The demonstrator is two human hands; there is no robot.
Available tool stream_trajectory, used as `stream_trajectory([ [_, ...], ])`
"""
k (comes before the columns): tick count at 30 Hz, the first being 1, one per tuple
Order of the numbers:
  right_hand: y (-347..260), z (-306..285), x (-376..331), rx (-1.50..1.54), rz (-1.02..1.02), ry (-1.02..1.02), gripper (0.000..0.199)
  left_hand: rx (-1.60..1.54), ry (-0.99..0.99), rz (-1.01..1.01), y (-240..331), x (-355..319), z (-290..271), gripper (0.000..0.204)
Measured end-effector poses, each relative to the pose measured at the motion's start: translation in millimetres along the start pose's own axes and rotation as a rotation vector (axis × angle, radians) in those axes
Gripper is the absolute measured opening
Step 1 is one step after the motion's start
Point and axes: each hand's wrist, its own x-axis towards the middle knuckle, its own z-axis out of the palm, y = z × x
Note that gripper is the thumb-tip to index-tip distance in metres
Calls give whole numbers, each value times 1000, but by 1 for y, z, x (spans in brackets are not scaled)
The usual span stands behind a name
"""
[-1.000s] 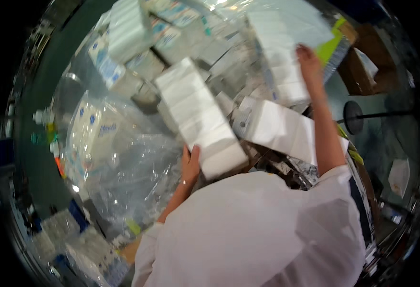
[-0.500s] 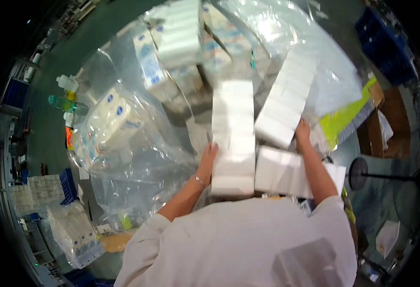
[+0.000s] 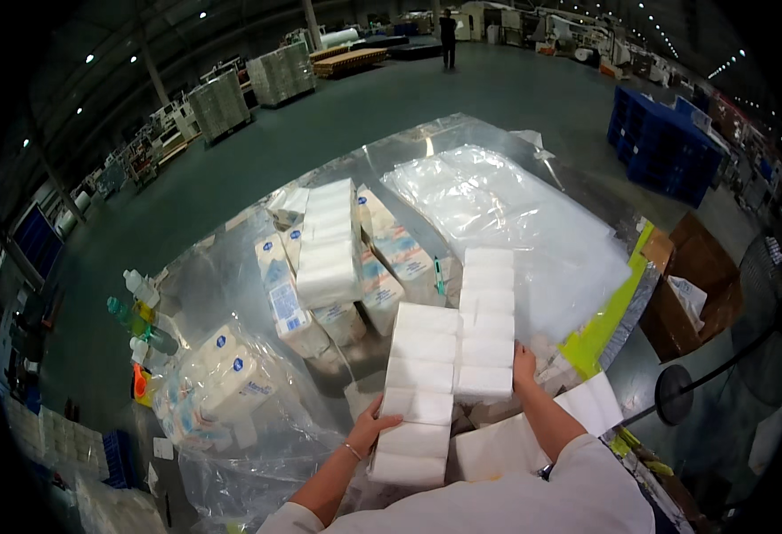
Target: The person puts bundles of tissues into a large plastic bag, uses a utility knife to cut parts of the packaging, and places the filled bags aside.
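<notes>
Two long rows of white folded tissue lie side by side in front of me. My left hand (image 3: 370,429) grips the nearer left tissue row (image 3: 416,392), thumb on top and fingers at its outer side. My right hand (image 3: 524,367) holds the right tissue row (image 3: 486,320) by its right side near the close end; part of its fingers is hidden. The two rows touch along their inner sides, the right one set farther away. Under my right forearm lies another white tissue row (image 3: 502,448), at an angle.
Behind stand printed tissue packs (image 3: 282,294) with a white tissue row (image 3: 329,240) on top. A green cutter (image 3: 440,276) lies beside them. Clear plastic film (image 3: 489,191) covers the far right; bagged packs (image 3: 217,387) and bottles (image 3: 142,287) are left. A fan (image 3: 673,394) stands right.
The head view has tilted up, showing more of the hall. The right tissue row, slanted and apart at its far end before, now lies nearly parallel against the left one.
</notes>
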Motion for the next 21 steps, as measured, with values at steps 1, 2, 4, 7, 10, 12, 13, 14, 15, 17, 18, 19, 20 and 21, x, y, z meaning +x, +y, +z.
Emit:
stream_trajectory([
  [1,-2,1,0,198,47,-37,38,15,-10,1,4,5,3,70],
  [2,-3,3,-4,391,98,-75,40,10,-44,-15,6,8,4,71],
  [4,-24,3,-14,683,236,-231,42,-4,-97,-48,8,10,0,73],
  [7,-89,-22,-45,773,390,-511,46,-21,-48,-115,8,0,3,75],
  [10,-101,-51,-58,552,355,-565,54,12,3,-27,11,-19,6,79],
  [12,-109,-77,-60,595,418,-449,51,-41,-33,5,27,-33,5,81],
  [13,-124,-87,-61,653,471,-514,52,-20,-60,87,32,-39,-6,87],
  [14,-132,-91,-61,681,342,-538,58,51,-5,229,40,-49,-10,93],
  [15,-139,-94,-61,706,214,-561,64,63,8,275,45,-51,-23,95],
  [17,-181,-91,-54,406,-105,-469,75,72,91,334,56,-74,-61,94],
  [18,-198,-82,-40,278,-281,-438,78,66,150,367,64,-84,-76,91],
  [19,-213,-75,-26,146,-444,-399,82,42,287,453,95,-98,-66,85],
  [20,-249,-57,-32,127,-466,-422,84,-76,442,545,107,-109,-72,81],
  [21,-276,-41,-24,-9,-446,-468,85,68,522,554,140,-120,-76,75],
])
